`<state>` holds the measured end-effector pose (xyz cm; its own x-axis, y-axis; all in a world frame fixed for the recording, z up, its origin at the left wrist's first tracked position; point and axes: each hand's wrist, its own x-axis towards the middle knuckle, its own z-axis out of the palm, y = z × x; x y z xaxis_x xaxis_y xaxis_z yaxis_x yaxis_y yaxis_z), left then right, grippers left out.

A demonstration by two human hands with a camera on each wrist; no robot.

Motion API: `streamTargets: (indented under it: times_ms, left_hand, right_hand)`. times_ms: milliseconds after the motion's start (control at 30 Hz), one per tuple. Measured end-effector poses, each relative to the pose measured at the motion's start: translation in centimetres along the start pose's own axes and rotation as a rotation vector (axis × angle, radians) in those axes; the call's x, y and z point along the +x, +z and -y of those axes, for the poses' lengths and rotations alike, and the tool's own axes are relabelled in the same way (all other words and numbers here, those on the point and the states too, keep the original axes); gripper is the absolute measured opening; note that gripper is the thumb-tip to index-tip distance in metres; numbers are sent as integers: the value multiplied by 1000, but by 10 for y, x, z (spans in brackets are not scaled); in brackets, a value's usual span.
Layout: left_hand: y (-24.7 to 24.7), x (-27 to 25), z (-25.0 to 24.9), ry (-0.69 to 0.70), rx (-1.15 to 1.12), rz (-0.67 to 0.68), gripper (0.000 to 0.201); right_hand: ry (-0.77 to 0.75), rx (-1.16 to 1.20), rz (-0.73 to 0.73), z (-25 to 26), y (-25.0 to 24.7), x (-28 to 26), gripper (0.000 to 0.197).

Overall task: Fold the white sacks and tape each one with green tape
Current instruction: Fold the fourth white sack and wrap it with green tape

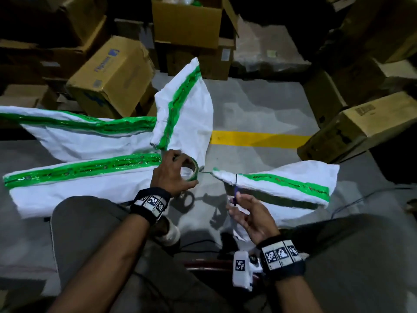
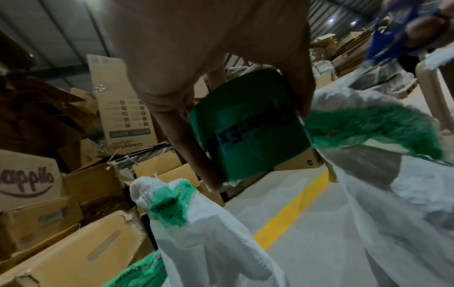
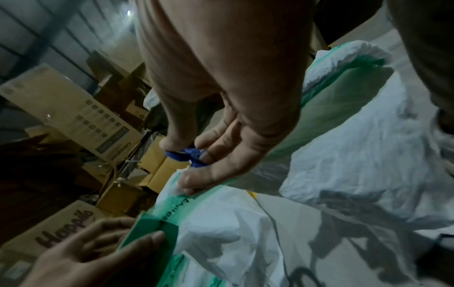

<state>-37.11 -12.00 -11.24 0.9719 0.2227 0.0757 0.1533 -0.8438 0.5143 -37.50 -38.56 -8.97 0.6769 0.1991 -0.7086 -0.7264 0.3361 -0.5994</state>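
Note:
My left hand (image 1: 178, 171) grips a roll of green tape (image 1: 191, 170), thumb below and fingers over its rim; the left wrist view shows the roll (image 2: 248, 126) close up. A thin strand of tape (image 1: 205, 173) runs from the roll to the pointed end of a folded white sack (image 1: 282, 188) with a green taped band, lifted above the floor at the right. My right hand (image 1: 238, 203) holds blue-handled scissors (image 1: 235, 190) upright at that sack's tip; thumb and a finger pinch the handles (image 3: 189, 155). The blades are hard to make out.
Three taped white sacks lie at the left and centre (image 1: 79, 179) (image 1: 85, 134) (image 1: 187, 102). Cardboard boxes (image 1: 112, 80) (image 1: 361, 127) ring the grey floor, which has a yellow line (image 1: 259, 138). My knees fill the foreground and a black cable (image 1: 361, 197) trails at the right.

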Motion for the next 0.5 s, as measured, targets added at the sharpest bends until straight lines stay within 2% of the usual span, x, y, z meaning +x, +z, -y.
streamTargets:
  times_ms: [67, 200, 333, 500]
  left_hand:
    - [0, -1, 2, 8, 1, -44, 57]
    - [-1, 0, -1, 42, 0, -100, 55]
    - [2, 0, -3, 52, 7, -116, 48]
    - [4, -1, 0, 50, -27, -143, 45]
  right_hand:
    - [-1, 5, -51, -13, -4, 6, 15]
    - [42, 106, -113, -26, -8, 12, 29]
    - [104, 66, -181, -30, -3, 11, 18]
    - [2, 80, -112, -23, 8, 10, 6]
